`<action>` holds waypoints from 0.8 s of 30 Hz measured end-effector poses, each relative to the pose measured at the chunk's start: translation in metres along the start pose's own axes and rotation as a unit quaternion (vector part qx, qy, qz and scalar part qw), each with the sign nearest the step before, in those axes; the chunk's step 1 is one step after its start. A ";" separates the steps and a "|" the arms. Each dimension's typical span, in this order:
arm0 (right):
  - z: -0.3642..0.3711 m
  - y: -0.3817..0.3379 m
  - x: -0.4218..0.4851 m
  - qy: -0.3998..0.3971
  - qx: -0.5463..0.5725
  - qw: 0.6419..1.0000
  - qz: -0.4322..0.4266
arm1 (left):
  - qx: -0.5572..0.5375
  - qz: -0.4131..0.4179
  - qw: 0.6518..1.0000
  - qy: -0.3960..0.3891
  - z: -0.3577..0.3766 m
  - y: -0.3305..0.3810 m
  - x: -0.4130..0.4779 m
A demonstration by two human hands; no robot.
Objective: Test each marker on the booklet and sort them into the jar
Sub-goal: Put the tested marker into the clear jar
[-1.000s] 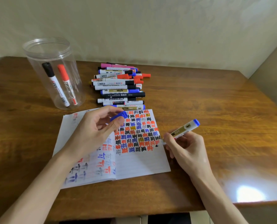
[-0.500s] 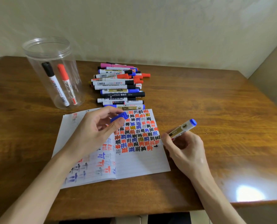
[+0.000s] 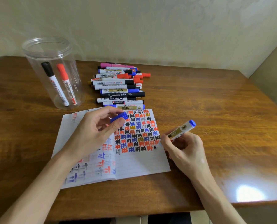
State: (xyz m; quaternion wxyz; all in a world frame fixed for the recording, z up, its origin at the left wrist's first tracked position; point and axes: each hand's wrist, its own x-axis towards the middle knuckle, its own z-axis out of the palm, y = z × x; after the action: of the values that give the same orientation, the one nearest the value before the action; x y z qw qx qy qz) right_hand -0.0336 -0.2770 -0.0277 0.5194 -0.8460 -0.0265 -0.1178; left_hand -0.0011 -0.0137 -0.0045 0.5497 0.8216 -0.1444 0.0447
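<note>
The right hand (image 3: 185,147) is gripping the blue marker (image 3: 181,130) at the booklet (image 3: 141,160), while the left hand (image 3: 92,131) is pinching its cap (image 3: 119,118)

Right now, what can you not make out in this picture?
Head view only.
Tip of the blue marker: blurred beside the right hand; contact with the booklet unclear.
Lower markers in the pile: covered by upper ones; no count.
Booklet's left page: partly under the left hand, which holds the blue cap.
</note>
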 end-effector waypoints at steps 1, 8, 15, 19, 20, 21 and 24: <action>0.001 0.001 0.000 0.002 -0.007 1.000 -0.002 | 0.001 0.000 1.000 0.000 0.000 0.000 0.000; -0.001 0.004 0.002 0.019 0.004 1.000 0.001 | 0.000 0.001 1.000 -0.001 -0.001 0.000 0.000; 0.000 0.002 0.001 0.004 0.016 1.000 0.009 | 0.002 0.001 1.000 0.000 -0.001 -0.002 0.000; 0.001 0.001 0.001 -0.003 -0.002 1.000 0.006 | 0.002 0.003 1.000 0.005 -0.001 -0.001 0.000; 0.001 0.001 0.001 -0.005 -0.005 1.000 0.007 | 0.000 0.003 1.000 0.007 -0.001 -0.001 0.000; 0.001 0.001 0.000 -0.007 -0.008 1.000 0.006 | -0.001 0.003 1.000 0.009 -0.001 -0.002 0.000; 0.000 0.001 0.001 -0.001 0.001 1.000 0.005 | -0.005 0.003 1.000 0.011 -0.002 -0.002 0.000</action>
State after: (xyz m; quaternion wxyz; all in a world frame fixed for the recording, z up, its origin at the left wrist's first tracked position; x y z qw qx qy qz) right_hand -0.0326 -0.2772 -0.0284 0.5210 -0.8456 -0.0225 -0.1142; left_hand -0.0005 -0.0116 -0.0055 0.5556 0.8176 -0.1412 0.0549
